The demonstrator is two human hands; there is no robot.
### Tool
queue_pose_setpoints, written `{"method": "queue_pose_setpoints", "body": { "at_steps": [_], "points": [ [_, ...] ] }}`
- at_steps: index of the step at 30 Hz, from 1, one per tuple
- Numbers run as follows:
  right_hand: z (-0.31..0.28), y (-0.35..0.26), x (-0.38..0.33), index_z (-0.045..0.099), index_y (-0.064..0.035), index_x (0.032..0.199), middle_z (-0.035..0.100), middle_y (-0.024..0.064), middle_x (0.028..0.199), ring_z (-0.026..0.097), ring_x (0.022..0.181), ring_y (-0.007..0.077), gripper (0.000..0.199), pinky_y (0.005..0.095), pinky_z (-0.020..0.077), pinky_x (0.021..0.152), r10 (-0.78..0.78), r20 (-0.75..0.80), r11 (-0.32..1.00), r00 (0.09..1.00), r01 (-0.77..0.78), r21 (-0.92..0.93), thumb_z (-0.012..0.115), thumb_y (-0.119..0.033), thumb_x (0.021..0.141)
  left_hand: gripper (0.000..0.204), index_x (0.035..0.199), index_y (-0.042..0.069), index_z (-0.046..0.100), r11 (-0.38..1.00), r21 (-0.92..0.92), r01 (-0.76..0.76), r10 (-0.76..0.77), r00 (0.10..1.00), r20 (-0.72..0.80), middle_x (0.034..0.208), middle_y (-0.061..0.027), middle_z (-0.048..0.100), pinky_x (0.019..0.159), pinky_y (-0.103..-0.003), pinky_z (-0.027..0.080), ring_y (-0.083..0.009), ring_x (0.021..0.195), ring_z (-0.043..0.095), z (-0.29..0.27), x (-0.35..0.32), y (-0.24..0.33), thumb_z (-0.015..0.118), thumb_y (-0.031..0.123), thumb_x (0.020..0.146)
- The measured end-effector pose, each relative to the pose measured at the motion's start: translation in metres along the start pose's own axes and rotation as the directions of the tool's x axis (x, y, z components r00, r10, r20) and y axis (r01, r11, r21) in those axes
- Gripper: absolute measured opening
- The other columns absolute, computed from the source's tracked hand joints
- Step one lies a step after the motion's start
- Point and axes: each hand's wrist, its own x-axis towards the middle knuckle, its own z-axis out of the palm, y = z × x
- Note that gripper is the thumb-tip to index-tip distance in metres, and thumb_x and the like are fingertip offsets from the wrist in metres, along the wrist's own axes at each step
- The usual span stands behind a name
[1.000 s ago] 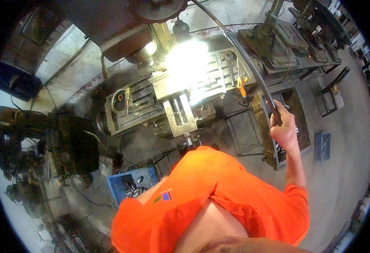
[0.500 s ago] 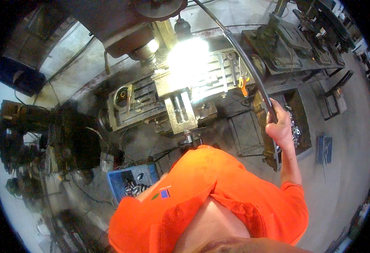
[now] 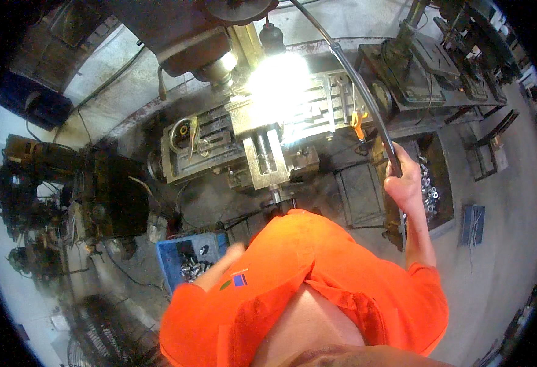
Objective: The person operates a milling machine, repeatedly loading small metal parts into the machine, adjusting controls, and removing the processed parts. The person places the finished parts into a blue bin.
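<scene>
A long dark bar [image 3: 360, 84] is gripped near its lower end by the right hand [image 3: 404, 181], with the fingers wrapped around it. From the top of the view, the bar is carried down across the right end of the slotted machine table [image 3: 210, 156], and its gripped end is seen beyond the table's near right corner, over the left side of a metal bin [image 3: 444, 177]. Only a blurred part of the left hand [image 3: 238, 249] is shown beside the orange shirt [image 3: 305, 263], near the blue crate [image 3: 164, 257]; whether anything is held there cannot be told.

The bar is judged to be stiff and fairly heavy, and not fragile; its curve may be exaggerated by the lens. A collar [image 3: 334, 46] is set higher up, and the smooth length below it could be slippery if oiled. The best hold is probably offered at the lower end, where the most leverage should be gained.

Close by, the orange-handled tool [image 3: 358, 125] is found just left of the bar at the table's right end, so little room is left that way. More room is judged to be offered to the right, past the bin's right edge, toward the blue box [image 3: 473, 223].
</scene>
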Motion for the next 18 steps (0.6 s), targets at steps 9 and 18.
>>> {"method": "queue_pose_setpoints", "body": {
  "at_steps": [9,18],
  "points": [
    [0.000,0.001,0.001,0.052,-0.0033,0.117,0.038,-0.0049,0.063,0.037,0.057,0.0044,0.061,0.0181,0.0308,0.052,0.026,0.022,1.000,0.999,-0.026,0.001,0.040,0.005,0.058,0.031,0.097,0.006,0.064,0.943,-0.316,-0.106,0.005,0.952,-0.306,0.094,-0.0214,0.061,0.078,-0.041,0.047,-0.0350,0.092,0.058,-0.044,0.027,-0.003,0.051,0.016,0.071],
    [0.005,0.009,0.003,0.051,-0.0023,0.117,0.040,-0.0053,0.064,0.038,0.057,0.0043,0.060,0.0188,0.0325,0.051,0.020,0.030,0.999,0.999,-0.021,0.032,0.046,0.000,0.057,0.036,0.097,0.000,0.063,0.915,-0.397,-0.068,0.019,0.992,-0.126,0.096,-0.0204,0.062,0.077,-0.036,0.047,-0.0308,0.092,0.060,0.030,0.050,-0.037,0.062,0.020,0.067]
  ]
}}
